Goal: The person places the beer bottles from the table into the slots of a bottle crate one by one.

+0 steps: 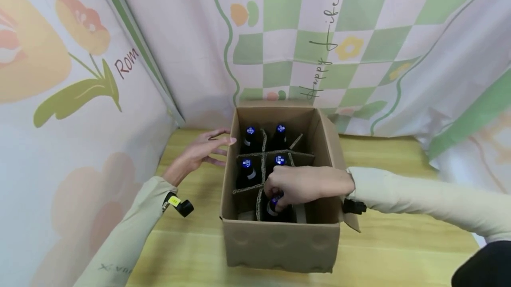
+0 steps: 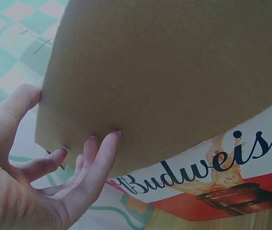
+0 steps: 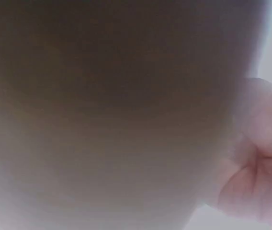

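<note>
A brown cardboard box [image 1: 281, 245] stands open, with several dark glass bottles under blue caps upright inside. My right hand [image 1: 297, 185] reaches over the box's right wall and grips a bottle [image 1: 271, 209] by its neck in the front row; the hand partly covers this bottle. Just behind it is another capped bottle [image 1: 280, 160]. At the box's left wall, my left hand [image 1: 203, 148] touches the side with spread fingers. In the left wrist view its fingertips rest against a plain brown flap [image 2: 150, 81]. A blurred brown surface fills most of the right wrist view.
Corrugated dividers [image 1: 275, 151] split the box into compartments. A flap [image 1: 333, 140] hangs outward on the right. The box sits on a wood-grain table [image 1: 399, 251], with a patterned curtain [image 1: 279, 25] behind and a printed cloth wall [image 1: 80, 145] at left.
</note>
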`<move>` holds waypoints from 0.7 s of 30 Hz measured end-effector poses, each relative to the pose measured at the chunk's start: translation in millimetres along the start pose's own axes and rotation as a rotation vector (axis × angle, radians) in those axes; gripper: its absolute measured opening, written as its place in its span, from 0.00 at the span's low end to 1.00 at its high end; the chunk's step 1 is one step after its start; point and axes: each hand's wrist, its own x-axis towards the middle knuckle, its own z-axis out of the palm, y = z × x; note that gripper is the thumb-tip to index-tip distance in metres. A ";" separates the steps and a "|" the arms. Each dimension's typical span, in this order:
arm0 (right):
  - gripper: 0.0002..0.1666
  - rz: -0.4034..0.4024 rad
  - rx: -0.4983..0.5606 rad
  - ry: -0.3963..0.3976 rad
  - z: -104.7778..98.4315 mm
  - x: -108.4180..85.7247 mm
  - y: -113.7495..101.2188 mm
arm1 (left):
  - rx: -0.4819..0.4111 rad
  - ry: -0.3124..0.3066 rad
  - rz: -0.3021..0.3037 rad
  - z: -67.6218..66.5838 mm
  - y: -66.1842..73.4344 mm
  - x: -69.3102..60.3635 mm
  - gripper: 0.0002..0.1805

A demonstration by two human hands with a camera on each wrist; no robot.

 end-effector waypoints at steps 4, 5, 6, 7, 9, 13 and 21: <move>0.05 -0.021 0.062 0.072 -14.2 -3.8 5.9 | 0.007 -0.001 0.003 0.3 1.2 2.0 0.41; 0.07 -0.016 0.070 0.087 -17.0 -5.3 7.8 | 0.008 -0.003 0.000 0.6 1.1 2.4 0.41; 0.07 -0.013 0.064 0.100 -19.4 -6.8 9.7 | 0.009 -0.005 -0.002 0.9 0.6 3.0 0.41; 0.07 -0.004 0.061 0.111 -21.4 -8.5 11.6 | 0.009 -0.007 -0.005 1.0 0.2 3.5 0.40; 0.08 0.002 0.054 0.135 -24.5 -11.8 16.0 | 0.017 -0.014 -0.007 1.0 -0.6 4.2 0.40; 0.09 -0.015 0.042 0.208 -30.7 -18.2 24.1 | 0.038 -0.011 0.005 -2.0 0.3 3.3 0.38; 0.09 0.007 -0.042 0.405 -46.3 -35.1 40.5 | 0.133 -0.008 0.065 -12.7 9.1 -3.7 0.38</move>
